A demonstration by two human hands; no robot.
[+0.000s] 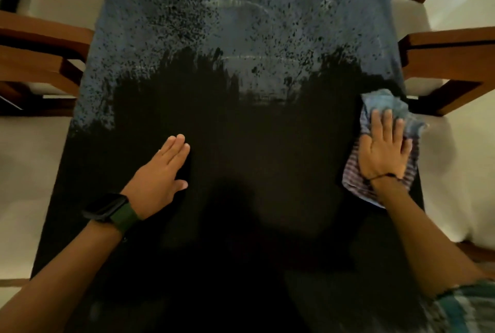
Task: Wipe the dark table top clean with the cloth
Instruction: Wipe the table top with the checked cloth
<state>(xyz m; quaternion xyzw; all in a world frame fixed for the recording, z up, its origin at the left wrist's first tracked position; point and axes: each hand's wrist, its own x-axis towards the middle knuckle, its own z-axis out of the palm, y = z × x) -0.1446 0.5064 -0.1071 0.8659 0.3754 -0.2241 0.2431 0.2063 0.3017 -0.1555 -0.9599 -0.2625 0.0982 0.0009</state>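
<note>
- Dark table top [241, 166]: seen from above, long and narrow. The near part is shown plain black; the far part is covered by a bluish-grey film speckled with black spots, with curved pale streaks across it. The boundary between the two is ragged.
- Cloth [385, 150]: striped in reddish and pale bands at its near end, blue and bunched at its far end. It is laid flat on the table top at the right edge, its far end reaching just short of the grey film. No label or print can be made out on it.
- Right hand [385, 150]: pressed palm-down on the cloth, fingers [387, 125] spread and extended, not curled around the fabric; the cloth is pinned beneath the palm rather than clutched. A thin dark cord [383, 176] is worn at the wrist.
- Left hand [163, 169]: laid flat on the bare black surface, well to the left of the cloth, fingers straight and together, nothing held.
- Watch [107, 209]: worn on the left wrist, black face on a dark green strap. The face is dark; no writing or brand can be read.
- Chairs: wooden frames with pale seat cushions are set at both long sides of the table, one to the left [40, 46] and one to the right [450, 46], beyond the cloth.
- Sleeve [466, 306]: a striped green and pale garment edge is seen at the lower right corner, blurred.
</note>
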